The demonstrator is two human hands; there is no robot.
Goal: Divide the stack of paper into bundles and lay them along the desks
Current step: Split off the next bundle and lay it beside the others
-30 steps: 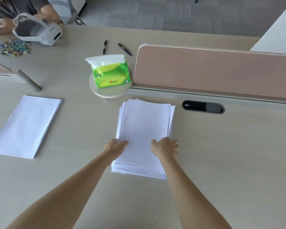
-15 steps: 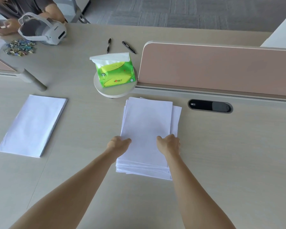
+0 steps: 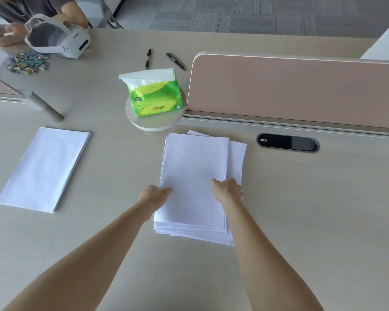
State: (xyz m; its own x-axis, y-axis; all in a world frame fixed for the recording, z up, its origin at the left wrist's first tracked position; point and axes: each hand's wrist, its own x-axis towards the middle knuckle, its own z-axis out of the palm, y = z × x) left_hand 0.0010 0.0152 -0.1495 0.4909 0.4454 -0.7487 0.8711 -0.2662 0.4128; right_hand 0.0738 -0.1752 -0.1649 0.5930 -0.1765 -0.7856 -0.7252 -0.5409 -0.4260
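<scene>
A loose stack of white paper (image 3: 193, 169) lies in the middle of the beige desk (image 3: 301, 209), its sheets fanned out at the near and right edges. My left hand (image 3: 154, 195) grips the stack's left edge, thumb on top. My right hand (image 3: 228, 190) grips the right edge of the top sheets, fingers curled under them. The top bundle sits a little left of the sheets below. A separate neat bundle of white paper (image 3: 45, 169) lies flat on the desk to the left.
A green tissue pack (image 3: 155, 97) stands on a round disc behind the stack. A pink divider panel (image 3: 296, 90) runs along the back right, with a black cable port (image 3: 288, 142) before it. Two pens (image 3: 148, 58), a white headset (image 3: 58, 39), small coloured pieces and another person's hands are far left.
Both hands have slid a little further up the stack's sides. The top sheets have shifted left, baring more of the lower sheets at the right edge.
</scene>
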